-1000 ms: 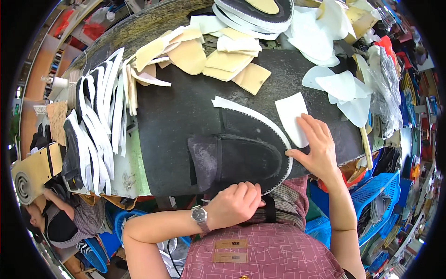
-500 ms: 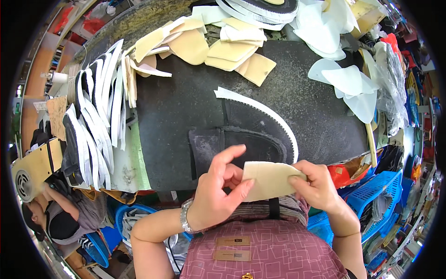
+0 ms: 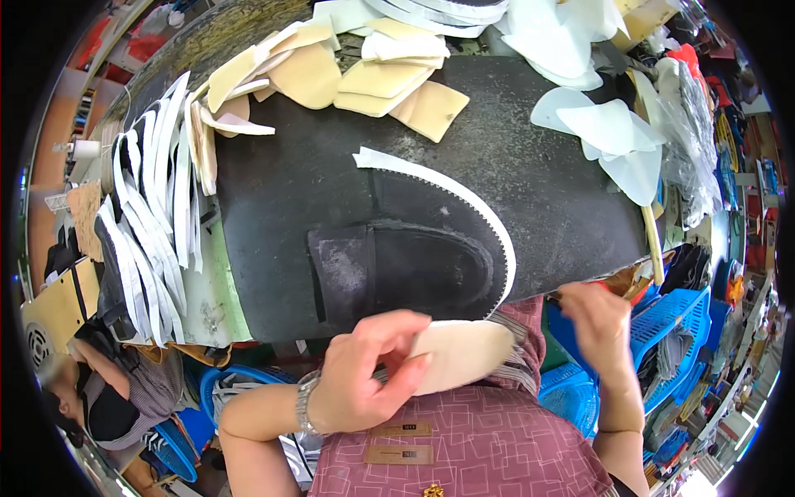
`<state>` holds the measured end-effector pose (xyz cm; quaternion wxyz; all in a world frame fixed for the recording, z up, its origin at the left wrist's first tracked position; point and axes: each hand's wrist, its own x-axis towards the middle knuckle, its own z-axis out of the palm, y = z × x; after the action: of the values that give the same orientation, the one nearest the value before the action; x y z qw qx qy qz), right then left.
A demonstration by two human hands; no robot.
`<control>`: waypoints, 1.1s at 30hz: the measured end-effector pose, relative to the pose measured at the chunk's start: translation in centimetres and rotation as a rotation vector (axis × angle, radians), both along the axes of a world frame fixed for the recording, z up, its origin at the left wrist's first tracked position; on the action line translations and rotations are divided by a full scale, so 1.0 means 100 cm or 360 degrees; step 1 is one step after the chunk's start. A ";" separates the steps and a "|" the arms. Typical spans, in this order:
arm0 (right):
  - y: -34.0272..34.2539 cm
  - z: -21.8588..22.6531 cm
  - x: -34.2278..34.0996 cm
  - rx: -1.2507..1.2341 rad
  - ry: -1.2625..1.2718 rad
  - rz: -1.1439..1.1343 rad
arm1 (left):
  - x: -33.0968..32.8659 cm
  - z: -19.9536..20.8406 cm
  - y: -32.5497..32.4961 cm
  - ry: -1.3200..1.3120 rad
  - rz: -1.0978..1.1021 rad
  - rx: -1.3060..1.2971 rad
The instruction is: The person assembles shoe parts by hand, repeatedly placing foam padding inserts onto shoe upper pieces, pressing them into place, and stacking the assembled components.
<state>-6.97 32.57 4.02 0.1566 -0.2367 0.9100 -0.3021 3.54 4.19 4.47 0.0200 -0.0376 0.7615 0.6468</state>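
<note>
My left hand point(image 3: 362, 373) pinches a cream, round-ended foam-like piece point(image 3: 464, 354) by its left end, over my lap at the table's near edge. My right hand point(image 3: 598, 323) is off to the right, apart from the piece. Its fingers look curled but are smeared by motion, so whether anything is in them is hidden. In front of me, flat on the dark work surface, lies a black shoe-upper piece point(image 3: 431, 261) with a rounded right end. Around its outer curve runs a white strip with a zigzag edge point(image 3: 464, 197).
Cream pieces point(image 3: 385, 80) lie stacked at the back. On the left are several white-edged black pieces point(image 3: 153, 215). Translucent white sheets point(image 3: 617, 137) lie at the back right. Blue plastic baskets point(image 3: 675, 331) stand low on the right. Another person point(image 3: 116, 377) sits at the far left.
My right hand has let go of the cream piece and moved right. The left hand keeps it, now lower and with its rounded end showing. The view has shifted slightly.
</note>
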 end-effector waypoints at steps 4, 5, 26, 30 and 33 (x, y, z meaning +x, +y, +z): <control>-0.005 0.017 -0.015 0.0144 0.0012 0.0448 | 0.003 0.015 -0.007 -0.0006 -0.0304 -0.0208; -0.015 0.019 -0.011 -0.0236 -0.0330 0.0387 | 0.005 0.013 -0.002 0.0055 -0.0253 -0.0155; -0.116 -0.046 -0.005 -0.0617 -0.0601 -0.0625 | -0.043 -0.039 -0.032 -0.0051 0.0217 -0.0941; -0.119 -0.047 -0.005 -0.0506 -0.0378 -0.0527 | -0.047 -0.037 -0.026 0.0133 -0.0025 -0.1610; -0.120 -0.051 -0.002 -0.0340 0.0042 -0.0264 | -0.041 -0.042 -0.019 0.0607 -0.0401 -0.1906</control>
<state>-7.22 20.54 -1.09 0.0931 -0.1799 0.8911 -0.4062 -0.53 2.24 0.26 -0.0644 0.1633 0.9796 0.0975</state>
